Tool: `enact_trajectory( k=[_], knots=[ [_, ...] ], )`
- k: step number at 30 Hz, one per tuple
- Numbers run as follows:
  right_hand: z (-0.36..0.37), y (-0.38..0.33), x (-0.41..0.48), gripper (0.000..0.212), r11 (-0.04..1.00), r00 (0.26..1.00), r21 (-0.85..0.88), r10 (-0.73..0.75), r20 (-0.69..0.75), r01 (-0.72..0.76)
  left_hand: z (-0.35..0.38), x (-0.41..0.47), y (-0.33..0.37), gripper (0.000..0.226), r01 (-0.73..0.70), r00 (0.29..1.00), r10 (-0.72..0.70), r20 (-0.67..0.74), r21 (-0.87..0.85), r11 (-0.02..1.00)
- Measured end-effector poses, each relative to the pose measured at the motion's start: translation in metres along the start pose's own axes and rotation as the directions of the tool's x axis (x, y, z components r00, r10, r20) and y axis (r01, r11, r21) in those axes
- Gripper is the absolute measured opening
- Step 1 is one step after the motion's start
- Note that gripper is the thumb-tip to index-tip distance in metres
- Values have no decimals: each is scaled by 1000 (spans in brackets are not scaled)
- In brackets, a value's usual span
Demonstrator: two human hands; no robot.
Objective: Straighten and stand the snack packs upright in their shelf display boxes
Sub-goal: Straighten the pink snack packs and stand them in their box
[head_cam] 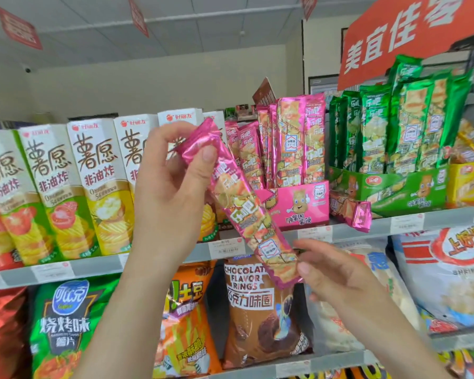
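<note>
Pink display box waiting just beyond both grips. Pink snack pack slanting between them: left grip pinching the crimped top, right grip pinching the bottom seal. Likely light, slippery foil, brittle contents; the seals are offering the safest hold.

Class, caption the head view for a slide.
Left hand and right hand hold a tilted pink pack before its display box.
</note>
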State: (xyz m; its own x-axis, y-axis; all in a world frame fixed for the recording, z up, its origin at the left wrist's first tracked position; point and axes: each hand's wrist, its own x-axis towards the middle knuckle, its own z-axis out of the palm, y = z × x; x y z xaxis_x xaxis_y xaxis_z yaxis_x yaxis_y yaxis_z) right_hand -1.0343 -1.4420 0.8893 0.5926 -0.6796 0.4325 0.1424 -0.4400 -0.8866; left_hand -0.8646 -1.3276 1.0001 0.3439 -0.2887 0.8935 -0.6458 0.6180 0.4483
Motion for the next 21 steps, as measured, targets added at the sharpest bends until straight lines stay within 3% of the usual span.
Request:
enact_trajectory(
  k=[2, 5, 7, 10, 16, 21],
  knots=[
    [-1, -9, 6, 36, 965, 988, -219, -151, -21, 143, 4, 15, 12, 20, -134, 991, 131, 41, 101, 986],
    [-1, -37, 24, 43, 876, 951, -381, -309, 29, 296, 9, 48, 31, 18, -303, 953, 296, 67, 153, 941],
    [-6, -61, 42, 50, 733, 897, -568, -442, 23, 376, 12, 71, 44, 17, -398, 917, 393, 61, 165, 903],
    [-16, -101, 67, 43, 561, 830, -717, -556, 44, 413, 14, 100, 55, 13, -472, 881, 467, 68, 184, 862],
    [-26, -138, 106, 42, 384, 788, -809, -598, 150, 445, 33, 126, 45, 16, -460, 888, 424, 180, 398, 794],
    [-33, -141, 132, 45, 339, 734, -833, -670, 111, 436, 50, 130, 9, 16, -340, 932, 181, 313, 591, 732]
  ],
)
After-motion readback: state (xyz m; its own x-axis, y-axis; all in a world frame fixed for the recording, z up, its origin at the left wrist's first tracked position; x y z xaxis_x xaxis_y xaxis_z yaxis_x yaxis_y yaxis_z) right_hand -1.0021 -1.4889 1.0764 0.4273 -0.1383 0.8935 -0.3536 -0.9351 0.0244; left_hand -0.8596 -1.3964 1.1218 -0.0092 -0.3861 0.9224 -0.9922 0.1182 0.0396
